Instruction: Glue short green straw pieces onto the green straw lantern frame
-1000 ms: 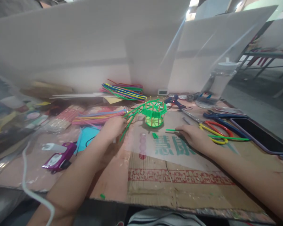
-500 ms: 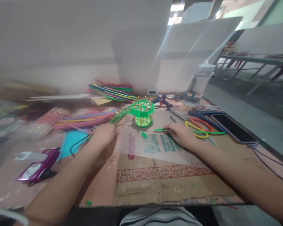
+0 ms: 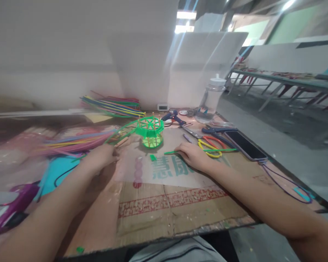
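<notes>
My right hand [image 3: 190, 153] rests on the printed cardboard, closed on a thin green pipe cleaner [image 3: 224, 150] that sticks out on both sides of it. My left hand [image 3: 105, 155] is at the left edge of the cardboard, its fingers curled. Whatever it may hold is hidden. Just beyond its fingertips lies a small tan stick [image 3: 121, 142]. Between and beyond the hands stands a small round green frame [image 3: 152, 133] with upright wooden sticks and a bright green band, touched by neither hand. A green scrap [image 3: 153, 157] lies in front of it.
Yellow-and-orange-handled scissors [image 3: 199, 137], dark-handled pliers [image 3: 218, 130], a phone [image 3: 245, 145] and a water bottle [image 3: 210, 100] stand or lie to the right. Behind is a glue gun [image 3: 174, 117]. Bundled coloured stems [image 3: 112, 105] and a purple tool [image 3: 15, 205] are at the left.
The view has swung right, so the table's things sit further left. My right hand keeps the green pipe cleaner. My left hand has drawn slightly away from the green frame.
</notes>
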`<state>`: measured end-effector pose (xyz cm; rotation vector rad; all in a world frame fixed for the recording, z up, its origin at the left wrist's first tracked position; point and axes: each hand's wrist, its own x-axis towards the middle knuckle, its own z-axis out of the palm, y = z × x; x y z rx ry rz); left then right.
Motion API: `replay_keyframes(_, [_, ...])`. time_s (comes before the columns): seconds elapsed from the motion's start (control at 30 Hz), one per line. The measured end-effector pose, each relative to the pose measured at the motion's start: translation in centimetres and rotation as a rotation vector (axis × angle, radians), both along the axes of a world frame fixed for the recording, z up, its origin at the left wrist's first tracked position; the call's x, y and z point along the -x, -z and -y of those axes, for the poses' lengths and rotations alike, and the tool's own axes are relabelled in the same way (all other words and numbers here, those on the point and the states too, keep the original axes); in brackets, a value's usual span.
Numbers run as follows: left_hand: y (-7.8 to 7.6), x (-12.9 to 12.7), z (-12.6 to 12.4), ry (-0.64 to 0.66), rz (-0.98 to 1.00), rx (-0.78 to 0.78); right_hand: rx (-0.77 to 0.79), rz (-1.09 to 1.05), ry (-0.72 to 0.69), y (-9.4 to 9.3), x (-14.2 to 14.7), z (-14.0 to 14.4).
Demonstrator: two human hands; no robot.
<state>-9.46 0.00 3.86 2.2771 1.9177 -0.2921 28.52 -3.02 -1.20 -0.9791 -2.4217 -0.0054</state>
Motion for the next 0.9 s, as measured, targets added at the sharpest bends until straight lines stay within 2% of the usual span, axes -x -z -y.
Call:
replay_keyframes(0.2, [-1.3,-0.4,0.9,-0.068,-0.035,0.044,0.033,0.001,0.004,-0.1,-0.2,-0.1])
replay_keyframes(0.37, [-3.5,-1.0,2.7,-0.111,-0.063,-0.184,0.018,0.025,-0.006,-0.1,-0.2,-0.2])
replay_keyframes(0.43, [-4.2,-1.5,3.5,-0.069,-0.061,-0.297,0.016,0.014,-0.014,0.0,-0.2,-0.2])
replay_keyframes(0.57, [-4.4,-3.5,5.5,0.207,-0.051,-0.599,0.035,-0.006,-0.062,-0.1,-0.2,-0.3])
replay_keyframes(0.7, [-4.2,-6.1,7.6,0.381,-0.112,-0.708,0.056,0.008,-0.066,-0.4,-0.3,-0.4])
replay_keyframes(0.8, [-4.5,-7.0,8.7,0.358,-0.182,-0.699,0.088,0.02,-0.051,-0.6,-0.3,-0.3])
replay_keyframes(0.9, [-5.2,-6.6,9.5,0.283,-0.231,-0.687,0.129,-0.017,-0.01,-0.6,-0.1,-0.1])
